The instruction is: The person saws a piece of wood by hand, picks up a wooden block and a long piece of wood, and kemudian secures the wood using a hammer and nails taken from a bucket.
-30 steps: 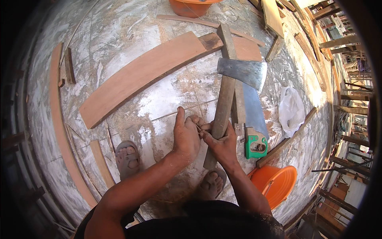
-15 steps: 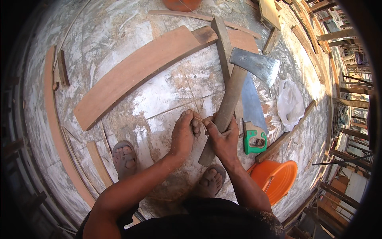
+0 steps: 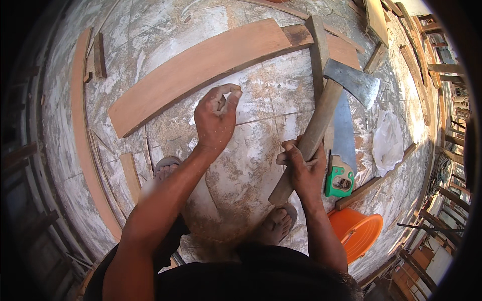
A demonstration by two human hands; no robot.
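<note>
My right hand [image 3: 307, 165] is closed around the wooden handle of an axe [image 3: 321, 118]. The axe leans up and to the right, its steel head at the top above a handsaw. My left hand [image 3: 217, 118] is raised over the floor, near the lower edge of a broad curved plank [image 3: 201, 60]. Its thumb and forefinger are pinched together and the other fingers curled; whether something small is between them I cannot make out. Beside the axe lies the handsaw [image 3: 341, 175] with a green and tan handle, its blade partly covered by the axe.
An orange bucket [image 3: 369, 236] lies tipped at my right. A clear plastic bag [image 3: 387, 143] rests right of the saw, near a wooden strip [image 3: 376, 175]. A long board [image 3: 83, 120] runs along the left. A squared timber [image 3: 317, 55] stretches beyond the axe.
The hands have parted: my left hand has moved up and away from the right, which still grips the axe. A thin sliver seen between the fingers is no longer visible. The view has shifted.
</note>
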